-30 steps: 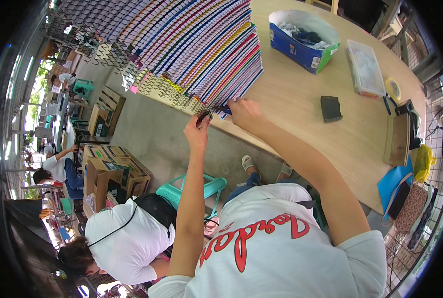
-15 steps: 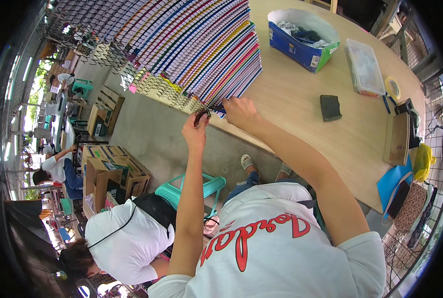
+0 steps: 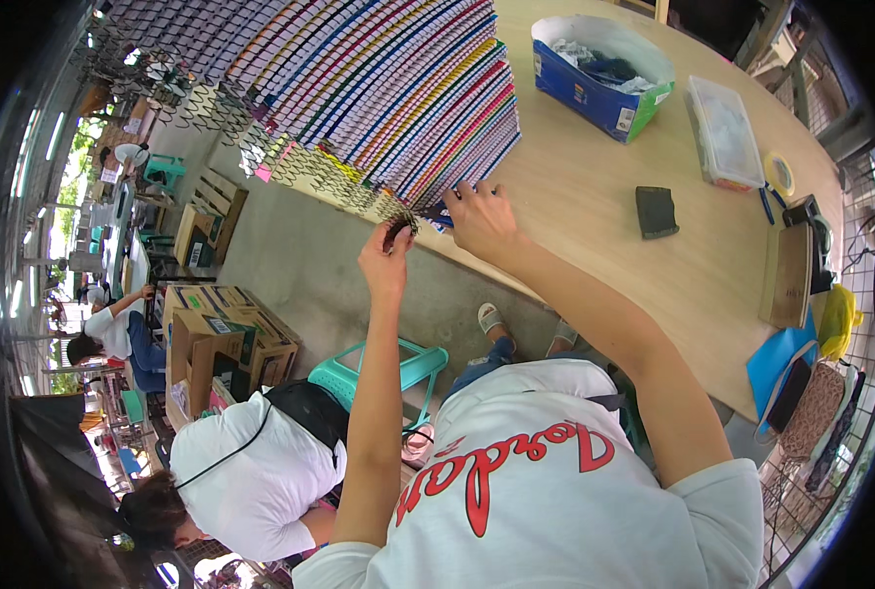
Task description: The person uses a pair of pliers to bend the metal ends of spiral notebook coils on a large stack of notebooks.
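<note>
A tall stack of spiral-bound notebooks (image 3: 408, 98) with many-coloured edges lies at the table's far left, its wire coils (image 3: 359, 196) sticking out past the near edge. My left hand (image 3: 386, 265) is closed in a pinch around a dark, curled bundle of wire coil (image 3: 399, 234) just below the stack's near corner. To its right, my right hand (image 3: 484, 221) has its fingers bent around a dark hand tool (image 3: 441, 215) with blue parts, whose tip points at the coil ends. Its exact kind is mostly hidden by the fingers.
On the table (image 3: 575, 216) stand a blue-and-green box (image 3: 595, 98) of scraps, a clear plastic container (image 3: 725, 133), a tape roll (image 3: 778, 174) and a black block (image 3: 656, 213). A teal stool (image 3: 423, 368) and a co-worker in white (image 3: 251, 476) are at the lower left.
My right hand's fingers have loosened and lifted somewhat around the tool, near the same spot. My left hand keeps its pinch on the coil bundle.
</note>
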Demonstrator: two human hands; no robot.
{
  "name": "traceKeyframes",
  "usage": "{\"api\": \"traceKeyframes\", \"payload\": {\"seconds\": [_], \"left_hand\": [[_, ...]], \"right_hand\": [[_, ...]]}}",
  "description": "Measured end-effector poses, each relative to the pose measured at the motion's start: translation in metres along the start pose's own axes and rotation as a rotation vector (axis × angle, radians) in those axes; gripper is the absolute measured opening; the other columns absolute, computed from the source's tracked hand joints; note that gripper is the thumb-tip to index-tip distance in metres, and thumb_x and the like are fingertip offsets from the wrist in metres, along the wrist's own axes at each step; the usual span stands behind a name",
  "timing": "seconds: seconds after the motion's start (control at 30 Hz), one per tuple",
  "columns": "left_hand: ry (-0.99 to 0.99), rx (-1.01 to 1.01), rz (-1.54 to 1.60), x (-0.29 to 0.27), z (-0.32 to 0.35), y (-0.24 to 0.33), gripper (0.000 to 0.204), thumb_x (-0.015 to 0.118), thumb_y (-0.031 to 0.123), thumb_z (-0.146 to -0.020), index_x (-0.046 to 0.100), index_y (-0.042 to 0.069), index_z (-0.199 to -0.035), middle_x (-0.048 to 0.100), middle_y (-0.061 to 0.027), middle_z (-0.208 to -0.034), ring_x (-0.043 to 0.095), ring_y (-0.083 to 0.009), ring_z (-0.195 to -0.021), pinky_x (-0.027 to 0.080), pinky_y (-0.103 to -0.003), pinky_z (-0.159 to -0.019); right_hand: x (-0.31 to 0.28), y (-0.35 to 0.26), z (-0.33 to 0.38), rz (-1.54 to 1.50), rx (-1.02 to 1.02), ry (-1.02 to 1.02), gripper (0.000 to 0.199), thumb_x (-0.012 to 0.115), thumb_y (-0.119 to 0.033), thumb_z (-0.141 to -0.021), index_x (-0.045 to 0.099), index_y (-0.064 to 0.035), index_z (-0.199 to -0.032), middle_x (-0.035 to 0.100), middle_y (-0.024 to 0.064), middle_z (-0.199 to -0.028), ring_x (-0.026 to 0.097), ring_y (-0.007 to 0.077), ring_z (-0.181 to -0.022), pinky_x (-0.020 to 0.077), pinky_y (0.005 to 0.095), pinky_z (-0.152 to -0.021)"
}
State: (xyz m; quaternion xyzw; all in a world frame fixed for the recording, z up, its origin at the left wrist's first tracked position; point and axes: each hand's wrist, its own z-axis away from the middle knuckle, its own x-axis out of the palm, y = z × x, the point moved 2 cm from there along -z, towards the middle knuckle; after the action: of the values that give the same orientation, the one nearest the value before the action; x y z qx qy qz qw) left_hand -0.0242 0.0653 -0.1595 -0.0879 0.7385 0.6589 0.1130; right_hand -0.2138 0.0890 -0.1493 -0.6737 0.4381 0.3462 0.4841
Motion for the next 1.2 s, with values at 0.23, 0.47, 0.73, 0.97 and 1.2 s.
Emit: {"api": "traceKeyframes", "payload": {"seconds": [0.23, 0.47, 0.73, 0.97, 1.2], "left_hand": [[0.006, -0.006, 0.040, -0.001, 0.001, 0.001, 0.018, 0.063, 0.002, -0.091, 0.062, -0.009, -0.106, 0.068, -0.0092, -0.092, 0.066, -0.0127, -0.077, 0.059, -0.028, -0.072], [-0.004, 0.025, -0.042, 0.001, 0.000, 0.011, 0.016, 0.062, 0.003, -0.092, 0.063, -0.008, -0.103, 0.068, -0.0088, -0.091, 0.066, -0.0121, -0.076, 0.059, -0.028, -0.072], [0.004, 0.041, -0.069, -0.006, -0.001, 0.006, 0.017, 0.063, 0.003, -0.091, 0.062, -0.008, -0.104, 0.067, -0.0090, -0.092, 0.066, -0.0128, -0.077, 0.059, -0.029, -0.072], [0.048, 0.041, 0.046, -0.001, -0.001, 0.011, 0.018, 0.066, 0.004, -0.089, 0.064, -0.006, -0.104, 0.068, -0.0090, -0.088, 0.066, -0.0128, -0.076, 0.059, -0.028, -0.070], [0.022, 0.038, -0.014, -0.003, -0.003, 0.015, 0.020, 0.064, 0.003, -0.091, 0.063, -0.008, -0.107, 0.066, -0.0086, -0.093, 0.065, -0.0125, -0.079, 0.059, -0.029, -0.073]], "right_hand": [[-0.005, -0.001, 0.000, 0.005, 0.019, -0.025, 0.043, 0.073, -0.029, -0.075, 0.061, -0.0074, -0.110, 0.062, 0.0122, -0.102, 0.062, 0.0316, -0.097, 0.0475, 0.0527, -0.076], [0.007, 0.000, -0.013, -0.127, 0.024, -0.160, 0.030, 0.068, -0.019, -0.075, 0.063, -0.0053, -0.101, 0.066, 0.0156, -0.088, 0.068, 0.0338, -0.080, 0.0540, 0.0474, -0.064], [-0.013, -0.002, -0.004, -0.118, -0.013, -0.109, 0.028, 0.066, -0.016, -0.076, 0.062, -0.0042, -0.101, 0.065, 0.0166, -0.093, 0.066, 0.0351, -0.085, 0.0544, 0.0470, -0.066], [-0.011, -0.008, -0.005, 0.049, -0.045, 0.109, 0.033, 0.068, -0.019, -0.075, 0.061, -0.0073, -0.105, 0.063, 0.0131, -0.095, 0.066, 0.0321, -0.087, 0.0505, 0.0479, -0.068], [-0.001, 0.001, -0.018, -0.138, -0.006, -0.162, 0.033, 0.067, -0.015, -0.072, 0.061, -0.0059, -0.104, 0.064, 0.0142, -0.078, 0.067, 0.0343, -0.071, 0.0529, 0.0468, -0.059]]}}
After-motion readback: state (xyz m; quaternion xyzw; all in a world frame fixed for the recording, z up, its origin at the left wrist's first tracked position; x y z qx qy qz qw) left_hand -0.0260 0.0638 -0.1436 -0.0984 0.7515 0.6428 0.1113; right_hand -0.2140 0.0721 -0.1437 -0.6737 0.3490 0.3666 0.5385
